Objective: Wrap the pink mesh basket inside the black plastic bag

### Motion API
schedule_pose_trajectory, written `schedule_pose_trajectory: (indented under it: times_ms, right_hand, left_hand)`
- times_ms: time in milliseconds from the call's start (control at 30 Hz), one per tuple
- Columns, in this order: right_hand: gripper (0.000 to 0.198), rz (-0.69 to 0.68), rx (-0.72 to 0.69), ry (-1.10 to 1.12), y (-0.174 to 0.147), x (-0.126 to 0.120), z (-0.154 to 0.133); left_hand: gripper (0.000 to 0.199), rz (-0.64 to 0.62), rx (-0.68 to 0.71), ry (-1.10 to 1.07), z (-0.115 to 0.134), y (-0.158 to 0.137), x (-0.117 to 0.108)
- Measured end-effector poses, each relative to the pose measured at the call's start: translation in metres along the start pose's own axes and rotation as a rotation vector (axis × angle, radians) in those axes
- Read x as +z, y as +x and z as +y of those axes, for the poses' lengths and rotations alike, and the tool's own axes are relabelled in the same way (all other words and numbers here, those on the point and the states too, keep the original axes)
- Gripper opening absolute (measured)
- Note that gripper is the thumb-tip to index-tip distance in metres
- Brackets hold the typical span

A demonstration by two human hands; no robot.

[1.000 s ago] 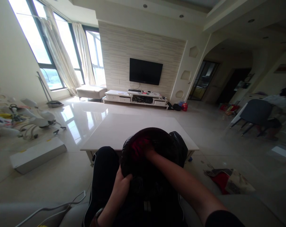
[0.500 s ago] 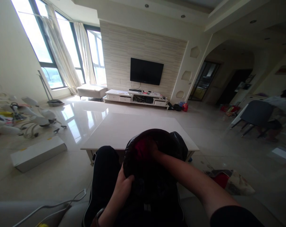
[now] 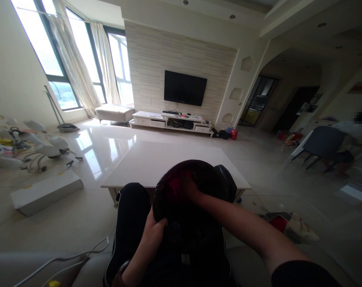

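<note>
A round trash bin [image 3: 195, 235] lined with a black plastic bag [image 3: 227, 179] sits between my legs, its opening tilted up toward me. Part of the bag bulges over the far right of the rim. My left hand [image 3: 154, 231] grips the near left edge, thumb on the outside of the liner. My right hand [image 3: 191, 190] reaches into the opening; its fingers are lost in the dark, so what they touch is hidden. Beside that hand, a deep pink patch [image 3: 175, 188] shows on the inside of the bin.
Just beyond the bin stands a low white table [image 3: 133, 167]. A long white box [image 3: 48, 192] lies on the floor at left, near a white cable [image 3: 64, 259]. A cloth bag [image 3: 299, 229] rests at right. Farther right, a person sits by a dark chair [image 3: 323, 141].
My right hand has shifted slightly left inside the bin. The bin and my left hand sit a little farther left and higher in view. My left grip stays the same.
</note>
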State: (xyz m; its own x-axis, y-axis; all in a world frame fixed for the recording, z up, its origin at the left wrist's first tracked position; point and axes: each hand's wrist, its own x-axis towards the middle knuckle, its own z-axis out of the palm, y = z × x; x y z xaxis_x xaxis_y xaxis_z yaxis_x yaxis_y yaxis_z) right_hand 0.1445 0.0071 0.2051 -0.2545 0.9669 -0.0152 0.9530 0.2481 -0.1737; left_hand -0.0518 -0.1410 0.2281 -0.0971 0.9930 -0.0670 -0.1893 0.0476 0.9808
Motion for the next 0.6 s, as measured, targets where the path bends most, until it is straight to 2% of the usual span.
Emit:
schedule_pose_trajectory:
  times_ms: [100,233,333,500,600]
  right_hand:
    - [0.039,-0.031,-0.031,0.06,-0.006,0.007,-0.015]
    - [0.063,-0.1,-0.087,0.149,-0.013,0.01,-0.022]
    - [0.068,-0.089,-0.116,0.176,-0.014,0.01,-0.021]
    - [0.074,-0.015,-0.015,0.035,-0.01,0.009,-0.025]
    - [0.061,-0.016,0.025,0.057,-0.01,0.009,-0.03]
  left_hand:
    - [0.04,-0.001,-0.018,0.004,0.002,-0.002,0.001]
    - [0.043,-0.026,-0.011,0.029,0.007,-0.005,0.001]
    - [0.042,-0.038,0.004,0.039,0.007,-0.005,0.0]
    - [0.037,0.0,0.01,0.003,0.003,-0.001,-0.001]
    - [0.04,0.002,0.019,0.001,0.004,0.0,-0.002]
